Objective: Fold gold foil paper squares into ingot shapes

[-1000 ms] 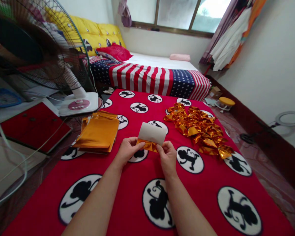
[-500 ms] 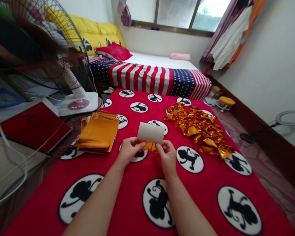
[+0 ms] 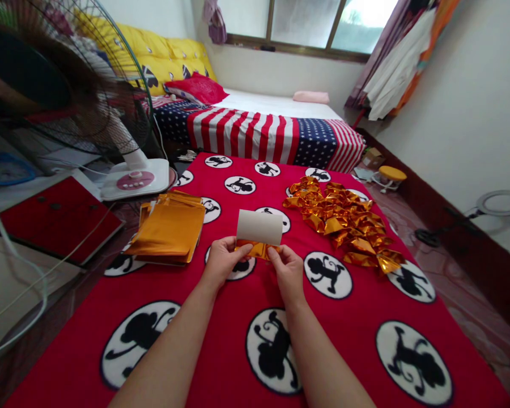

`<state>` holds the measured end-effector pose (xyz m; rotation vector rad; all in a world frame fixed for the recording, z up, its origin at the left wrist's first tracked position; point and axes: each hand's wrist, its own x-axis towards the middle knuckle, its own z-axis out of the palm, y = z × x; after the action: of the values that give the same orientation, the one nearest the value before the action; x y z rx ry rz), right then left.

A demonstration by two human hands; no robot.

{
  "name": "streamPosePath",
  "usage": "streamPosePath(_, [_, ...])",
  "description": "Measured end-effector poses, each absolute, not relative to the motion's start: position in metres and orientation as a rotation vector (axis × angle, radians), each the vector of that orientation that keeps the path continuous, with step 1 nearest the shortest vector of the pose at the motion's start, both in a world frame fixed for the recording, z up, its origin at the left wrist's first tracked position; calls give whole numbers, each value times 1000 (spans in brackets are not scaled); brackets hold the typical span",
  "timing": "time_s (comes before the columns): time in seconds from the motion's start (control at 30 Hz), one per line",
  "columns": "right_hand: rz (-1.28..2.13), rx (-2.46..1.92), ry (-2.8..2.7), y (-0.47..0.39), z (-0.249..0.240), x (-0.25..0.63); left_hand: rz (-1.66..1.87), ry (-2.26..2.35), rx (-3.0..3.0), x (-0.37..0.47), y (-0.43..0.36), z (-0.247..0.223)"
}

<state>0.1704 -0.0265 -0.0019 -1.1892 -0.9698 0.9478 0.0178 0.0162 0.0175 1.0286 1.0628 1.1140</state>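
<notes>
Between my hands is a sheet of gold foil paper, its pale back facing me and its near edge folded over to show a shiny gold strip. My left hand pinches the left end of that fold, thumb on top. At the right end, my right hand grips the fold between thumb and fingers. To the left lies a stack of flat gold foil sheets. Over on the right sits a pile of folded gold foil pieces. The fingers under the paper are partly hidden.
A red cloth with black monkey figures in white circles covers the surface under my hands. An electric fan stands at the left beside a red panel. Behind is a bed; a yellow stool stands at the right.
My right thumb and fingers have shifted slightly left along the fold, and a bit more gold shows at the right end. The left hand stays nearly still.
</notes>
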Motion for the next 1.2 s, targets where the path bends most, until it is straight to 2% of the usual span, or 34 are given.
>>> streamPosePath(1.2, [831, -1276, -983, -28, -2, 170, 1088, 1067, 1024, 18, 15, 16])
